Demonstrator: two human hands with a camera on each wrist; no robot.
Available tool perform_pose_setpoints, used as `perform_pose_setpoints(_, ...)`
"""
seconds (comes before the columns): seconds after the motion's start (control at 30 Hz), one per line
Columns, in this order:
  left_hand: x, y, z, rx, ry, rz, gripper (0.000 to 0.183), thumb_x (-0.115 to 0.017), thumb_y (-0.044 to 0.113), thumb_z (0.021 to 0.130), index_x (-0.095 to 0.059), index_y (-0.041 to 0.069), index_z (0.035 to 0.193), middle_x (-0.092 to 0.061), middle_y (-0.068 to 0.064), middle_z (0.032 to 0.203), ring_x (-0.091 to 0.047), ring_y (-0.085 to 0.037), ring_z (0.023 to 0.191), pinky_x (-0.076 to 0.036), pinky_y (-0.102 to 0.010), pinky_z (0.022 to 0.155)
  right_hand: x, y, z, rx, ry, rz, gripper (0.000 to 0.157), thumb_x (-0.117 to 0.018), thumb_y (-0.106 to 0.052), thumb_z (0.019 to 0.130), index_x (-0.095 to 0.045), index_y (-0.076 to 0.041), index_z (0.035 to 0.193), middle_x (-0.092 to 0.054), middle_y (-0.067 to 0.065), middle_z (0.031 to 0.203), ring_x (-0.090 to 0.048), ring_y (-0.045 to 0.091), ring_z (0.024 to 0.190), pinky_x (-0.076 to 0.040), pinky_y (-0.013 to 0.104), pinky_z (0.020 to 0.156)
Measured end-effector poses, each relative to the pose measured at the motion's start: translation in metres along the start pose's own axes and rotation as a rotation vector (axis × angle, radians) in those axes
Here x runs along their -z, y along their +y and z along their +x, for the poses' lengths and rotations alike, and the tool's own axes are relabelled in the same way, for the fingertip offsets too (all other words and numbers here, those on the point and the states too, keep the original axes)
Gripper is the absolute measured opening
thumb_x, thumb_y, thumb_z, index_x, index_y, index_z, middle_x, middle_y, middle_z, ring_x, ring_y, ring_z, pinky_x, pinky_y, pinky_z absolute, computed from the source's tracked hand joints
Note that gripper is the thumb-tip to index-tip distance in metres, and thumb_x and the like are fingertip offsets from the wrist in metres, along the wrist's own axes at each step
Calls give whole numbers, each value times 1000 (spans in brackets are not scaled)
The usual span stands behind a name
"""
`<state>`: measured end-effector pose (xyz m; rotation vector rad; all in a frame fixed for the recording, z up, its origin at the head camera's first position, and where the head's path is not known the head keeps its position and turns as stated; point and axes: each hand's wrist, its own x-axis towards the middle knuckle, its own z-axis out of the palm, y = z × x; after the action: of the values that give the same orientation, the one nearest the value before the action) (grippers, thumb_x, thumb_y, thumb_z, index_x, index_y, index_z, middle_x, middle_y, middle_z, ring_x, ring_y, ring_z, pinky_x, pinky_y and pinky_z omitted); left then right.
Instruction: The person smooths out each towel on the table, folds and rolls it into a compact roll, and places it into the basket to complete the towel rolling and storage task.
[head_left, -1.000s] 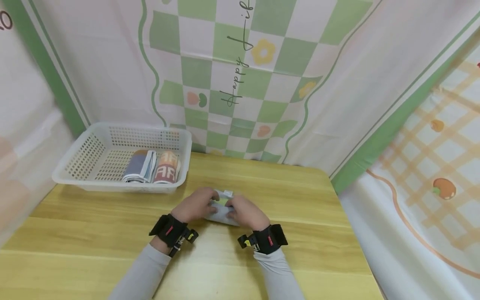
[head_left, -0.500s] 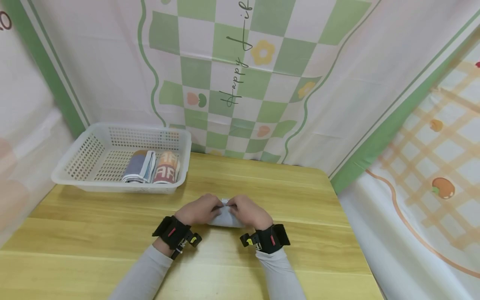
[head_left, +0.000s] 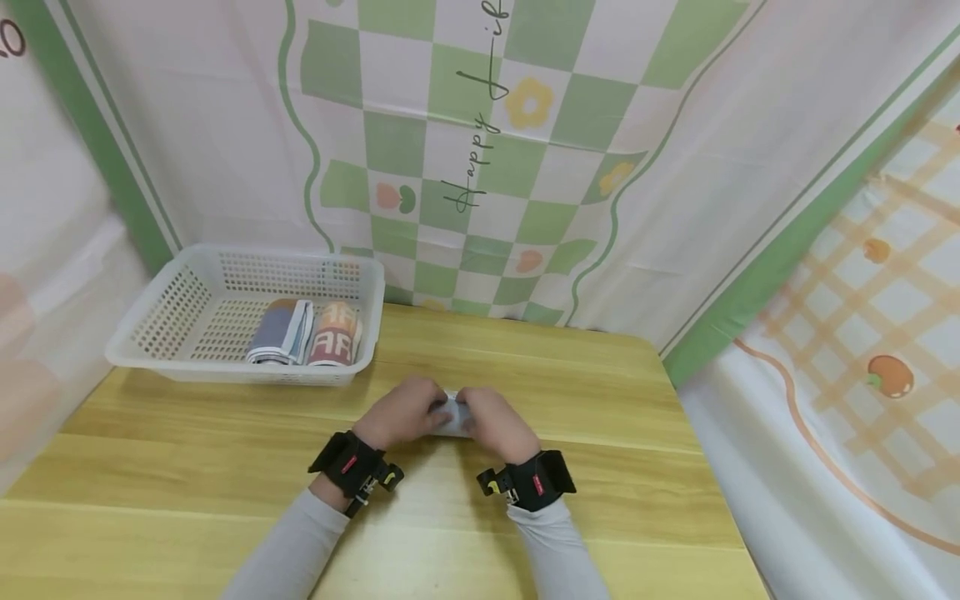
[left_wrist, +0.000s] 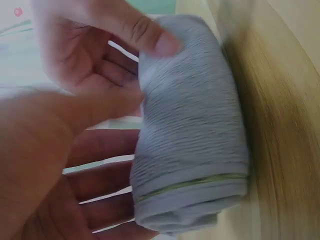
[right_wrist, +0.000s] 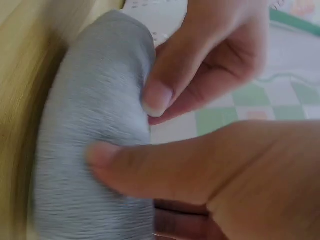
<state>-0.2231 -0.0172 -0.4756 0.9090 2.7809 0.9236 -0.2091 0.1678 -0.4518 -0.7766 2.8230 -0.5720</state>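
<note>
A grey-blue towel (head_left: pixel 453 423), rolled into a thick bundle, lies between both hands at the middle of the table. In the left wrist view the rolled towel (left_wrist: pixel 192 110) shows ribbed cloth, a thin yellow-green stripe near one end and loose layers at that end. My left hand (head_left: pixel 401 412) grips its left part, thumb on the near side and fingers behind. On the other half my right hand (head_left: pixel 497 423) holds it the same way, its thumb (right_wrist: pixel 125 167) pressing into the cloth. The fingertips behind the roll are partly hidden.
A white perforated plastic basket (head_left: pixel 161 364) stands at the back left, holding a folded purple-and-white cloth (head_left: pixel 276 332) and a rolled orange-and-maroon one (head_left: pixel 333 335). A green-checked curtain (head_left: pixel 480 167) hangs behind the wooden table (head_left: pixel 600 467).
The towel has gone from a wider, flatter piece with a yellow patch showing to a narrower roll. Both hands drew slightly toward the person, then moved slightly away again. The basket stays put.
</note>
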Motion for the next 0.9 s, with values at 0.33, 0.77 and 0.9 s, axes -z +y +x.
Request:
perform_pose_setpoints(0.33, -6, -1, -2, -13, -67, 8, 21, -81, 12, 85, -69, 5, 100, -65, 0, 87, -58, -14, 78, -50, -32, 71, 1, 22, 5, -25, -134, 162, 31, -47, -1, 103, -58, 9, 131, -66, 22, 123, -63, 31, 110, -53, 48, 95)
perform_pose_setpoints(0.77, -6, -2, -7, 94, -190, -37, 47, -58, 23, 97, -56, -5, 134, -53, -20, 125, -48, -34, 114, -46, -47, 94, 6, 20, 0, -15, -69, 140, 52, -77, 15, 74, -68, 5, 124, -70, 16, 119, -63, 29, 107, -55, 43, 91)
perform_pose_setpoints(0.9, -8, 1, -6, 95, -164, -7, 50, -71, 26, 88, -60, -2, 128, -52, -17, 120, -46, -33, 110, -46, -46, 89, 2, 26, 3, -30, -63, 199, 46, -81, 13, 71, -75, -3, 114, -73, 7, 107, -63, 20, 94, -55, 38, 83)
